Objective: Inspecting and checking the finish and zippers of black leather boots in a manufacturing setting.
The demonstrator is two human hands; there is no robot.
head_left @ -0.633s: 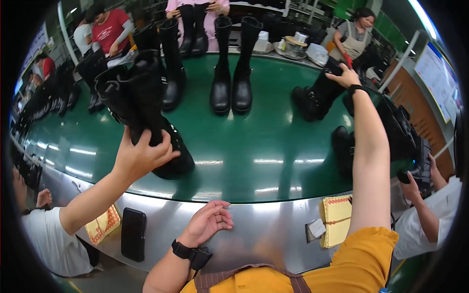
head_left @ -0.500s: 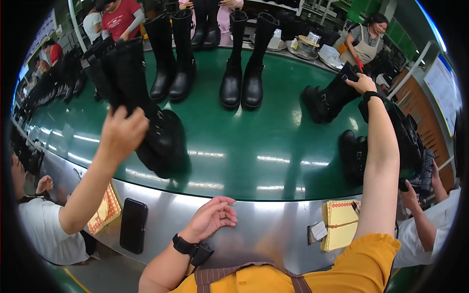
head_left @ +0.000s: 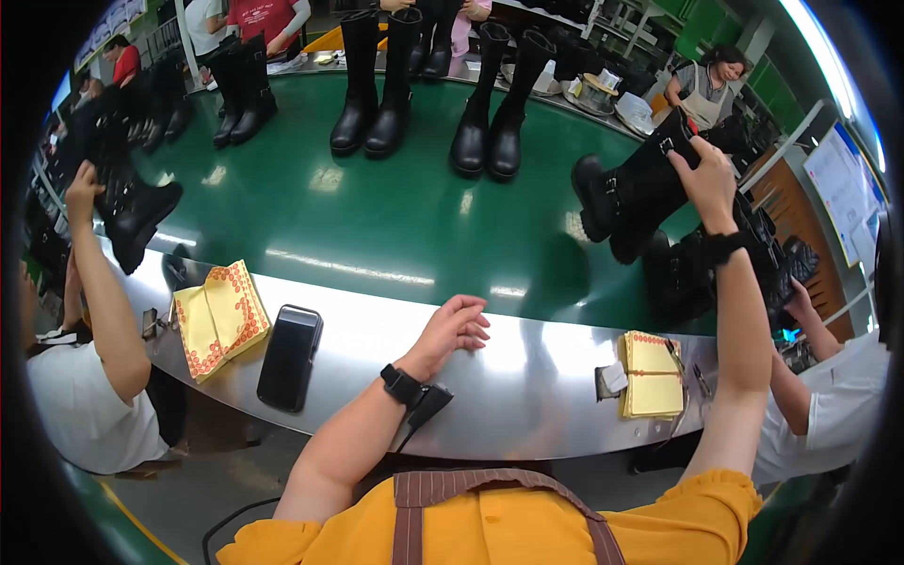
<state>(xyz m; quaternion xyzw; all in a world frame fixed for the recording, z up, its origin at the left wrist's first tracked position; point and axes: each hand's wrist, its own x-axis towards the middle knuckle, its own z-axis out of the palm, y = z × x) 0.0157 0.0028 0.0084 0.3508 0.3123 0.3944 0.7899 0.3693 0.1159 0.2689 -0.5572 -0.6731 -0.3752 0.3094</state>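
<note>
My right hand (head_left: 708, 184) grips a pair of tall black buckled boots (head_left: 640, 184) near the tops of their shafts. The boots tilt with their toes to the left, held over the right part of the green table surface (head_left: 377, 226). My left hand (head_left: 452, 331) holds nothing; its fingers are loosely bent and apart, above the metal ledge (head_left: 527, 377) near the green edge. More black boots (head_left: 673, 273) stand just below the held pair, partly hidden by my right arm.
A black phone-like device (head_left: 290, 358) and two stacks of yellow paper (head_left: 221, 315) (head_left: 652, 375) lie on the ledge. Boot pairs stand at the far side (head_left: 372, 94) (head_left: 494, 113). At left a co-worker's hand (head_left: 85, 193) holds black boots (head_left: 127, 188); another co-worker (head_left: 824, 395) works at right.
The co-worker's boots at left have moved from in front of me to the far left. My right hand still holds its pair, now seemingly lifted and tilted more. The view has shifted.
</note>
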